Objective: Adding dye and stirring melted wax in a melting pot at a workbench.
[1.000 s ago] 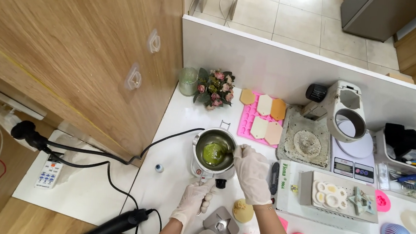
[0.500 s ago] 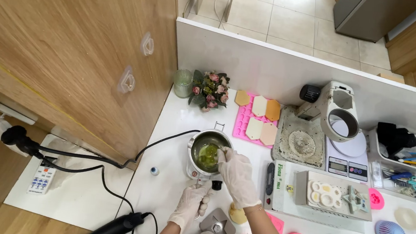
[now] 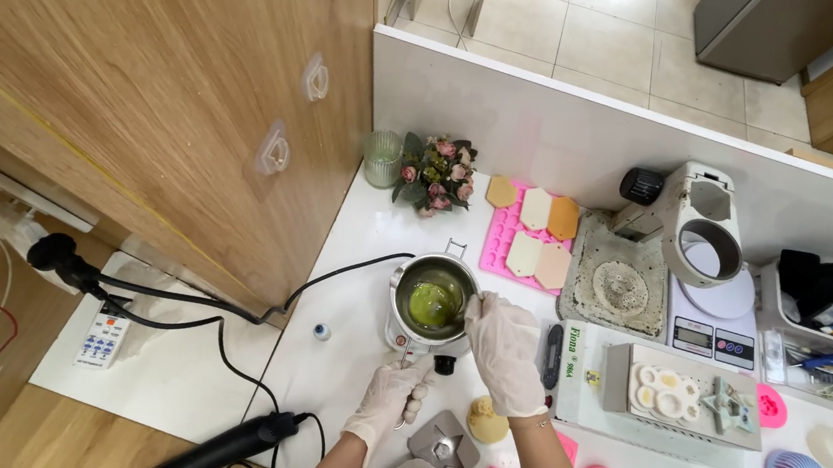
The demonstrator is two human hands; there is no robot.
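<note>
The small metal melting pot (image 3: 434, 301) stands on the white table (image 3: 364, 260), a little below the middle of the frame, with a green liquid (image 3: 430, 306) inside. The right hand (image 3: 505, 352), in a white glove, rests at the right rim of the pot; its fingers are curled together near the rim, but I cannot tell if they pinch something thin there. The left hand (image 3: 388, 402), also gloved, is closed around the pot's handle (image 3: 413, 369) just below the pot.

To do this step well, I think the left hand should keep the handle firm so the pot does not turn, and the right hand should stay away from the hot metal and move slowly, so that the green liquid does not splash on the black cable (image 3: 332, 277) which runs to the left.

About packages and labels: a long white box (image 3: 643, 399) lies to the right of the pot, with a dark label on its left end and a yellow round sticker beside it. Above it is a white scale (image 3: 715, 325) with a small display strip. At the lower left, on a white sheet, lies a white remote control (image 3: 104, 335) with coloured buttons. A pink mould (image 3: 527, 239) with pale and orange hexagon pieces is above the pot, next to a small bunch of pink flowers (image 3: 434, 172).
</note>
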